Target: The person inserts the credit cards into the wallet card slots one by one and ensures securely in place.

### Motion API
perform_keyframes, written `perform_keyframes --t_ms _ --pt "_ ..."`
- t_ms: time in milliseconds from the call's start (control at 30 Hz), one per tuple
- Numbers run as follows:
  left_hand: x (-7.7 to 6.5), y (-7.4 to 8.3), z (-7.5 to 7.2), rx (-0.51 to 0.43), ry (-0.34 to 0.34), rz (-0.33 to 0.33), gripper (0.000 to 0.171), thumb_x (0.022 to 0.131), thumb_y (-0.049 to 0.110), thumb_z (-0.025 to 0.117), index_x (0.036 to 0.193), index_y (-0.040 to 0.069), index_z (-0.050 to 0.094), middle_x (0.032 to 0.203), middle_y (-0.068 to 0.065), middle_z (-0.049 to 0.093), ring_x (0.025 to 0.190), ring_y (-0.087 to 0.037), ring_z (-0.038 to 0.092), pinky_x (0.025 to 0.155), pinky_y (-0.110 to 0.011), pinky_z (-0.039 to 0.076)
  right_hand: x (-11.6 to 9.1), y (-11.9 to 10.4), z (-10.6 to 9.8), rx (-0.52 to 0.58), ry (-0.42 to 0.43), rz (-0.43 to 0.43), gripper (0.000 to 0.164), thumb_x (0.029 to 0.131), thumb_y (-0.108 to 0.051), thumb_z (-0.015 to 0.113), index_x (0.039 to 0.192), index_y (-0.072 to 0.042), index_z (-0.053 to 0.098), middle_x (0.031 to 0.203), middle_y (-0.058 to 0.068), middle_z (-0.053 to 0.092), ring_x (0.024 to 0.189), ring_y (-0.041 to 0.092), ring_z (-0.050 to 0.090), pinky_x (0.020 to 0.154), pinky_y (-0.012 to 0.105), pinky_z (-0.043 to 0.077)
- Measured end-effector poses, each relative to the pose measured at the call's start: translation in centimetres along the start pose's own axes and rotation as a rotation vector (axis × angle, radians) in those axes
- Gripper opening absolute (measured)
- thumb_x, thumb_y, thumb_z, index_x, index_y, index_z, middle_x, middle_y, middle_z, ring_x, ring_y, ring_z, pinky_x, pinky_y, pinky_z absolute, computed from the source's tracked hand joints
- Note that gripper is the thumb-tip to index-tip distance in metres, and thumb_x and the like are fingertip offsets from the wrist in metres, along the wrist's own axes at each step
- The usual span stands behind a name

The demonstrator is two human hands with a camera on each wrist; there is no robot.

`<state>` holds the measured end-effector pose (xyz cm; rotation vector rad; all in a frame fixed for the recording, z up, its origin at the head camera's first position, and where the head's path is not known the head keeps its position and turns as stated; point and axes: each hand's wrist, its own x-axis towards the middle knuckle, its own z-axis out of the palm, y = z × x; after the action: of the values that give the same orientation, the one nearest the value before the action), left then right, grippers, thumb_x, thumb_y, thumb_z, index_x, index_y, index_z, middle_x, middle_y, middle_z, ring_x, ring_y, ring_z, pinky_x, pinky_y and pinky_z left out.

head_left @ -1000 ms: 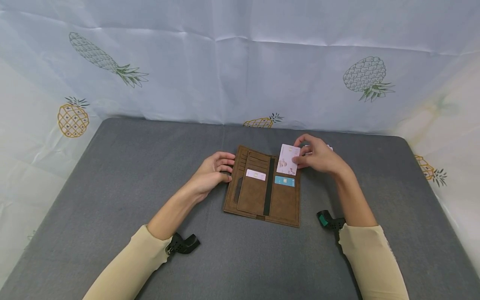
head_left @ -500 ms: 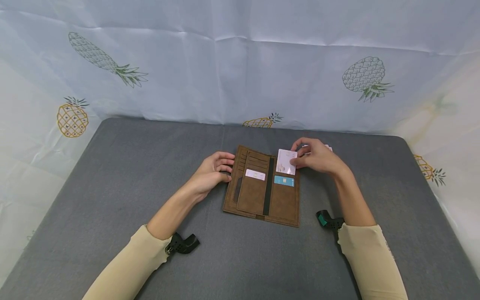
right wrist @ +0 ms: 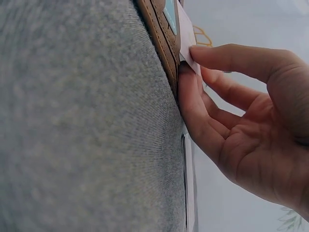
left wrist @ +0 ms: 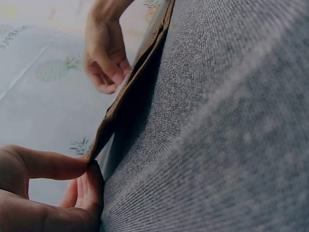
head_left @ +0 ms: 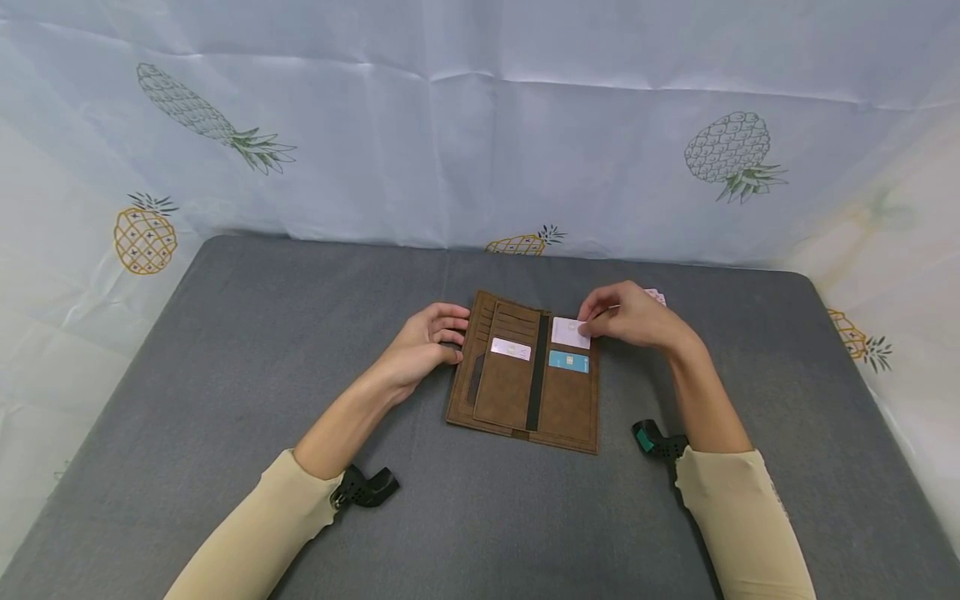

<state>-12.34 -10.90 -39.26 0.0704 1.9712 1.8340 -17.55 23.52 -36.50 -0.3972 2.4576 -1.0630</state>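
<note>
A brown bifold wallet (head_left: 504, 396) lies opened out on the grey table. My left hand (head_left: 423, 346) pinches its left edge between thumb and fingers, and in the left wrist view that edge (left wrist: 102, 133) is tilted up off the cloth. On the right panel, my right hand (head_left: 632, 317) pinches a pale pink card (head_left: 567, 332) by its right side, thumb on top. The card's lower part is hidden in a slot. A blue card (head_left: 568, 362) shows in the slot below it, and another pinkish card (head_left: 511, 349) peeks out of the left panel.
Behind the right hand, a few pink printed cards (head_left: 657, 296) lie on the table, mostly hidden. A patterned pineapple curtain (head_left: 465, 150) hangs along the table's back edge. Black wrist camera mounts (head_left: 367, 487) stick out by both sleeves.
My right hand has moved down slightly toward me, and the pale pink card has slid deeper into the right panel, so less of it shows. The left hand and wallet stay put.
</note>
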Motion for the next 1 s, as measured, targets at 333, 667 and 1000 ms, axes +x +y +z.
perform_keyframes --t_ms 333,667,1000 --pt "-0.03 0.06 0.05 0.000 0.001 0.003 0.067 0.091 -0.019 0.057 0.154 0.001 0.047 0.148 -0.019 0.054 0.115 -0.024 0.056 0.085 -0.024 0.055 -0.13 0.04 -0.08 -0.004 -0.097 -0.046 0.005 0.099 -0.005 0.074 0.098 -0.002 0.078 0.093 0.012 0.080 0.077 0.014 0.064 0.073 0.026 0.052" --pt "0.04 -0.01 0.05 -0.001 0.007 0.004 0.067 0.090 -0.020 0.057 0.153 0.000 0.047 0.147 -0.020 0.054 0.115 -0.023 0.057 0.085 -0.023 0.055 -0.18 -0.12 0.01 -0.047 -0.109 -0.061 0.006 0.099 -0.003 0.074 0.099 -0.002 0.079 0.097 0.013 0.081 0.083 0.015 0.072 0.075 0.026 0.055" --pt "0.16 -0.14 0.08 -0.008 0.007 0.006 0.068 0.089 -0.020 0.057 0.153 -0.001 0.047 0.146 -0.020 0.054 0.112 -0.022 0.057 0.084 -0.022 0.055 -0.54 0.16 -0.66 0.005 -0.039 -0.018 0.017 0.100 -0.007 0.074 0.115 -0.001 0.079 0.106 0.015 0.080 0.089 0.013 0.072 0.080 0.026 0.057"
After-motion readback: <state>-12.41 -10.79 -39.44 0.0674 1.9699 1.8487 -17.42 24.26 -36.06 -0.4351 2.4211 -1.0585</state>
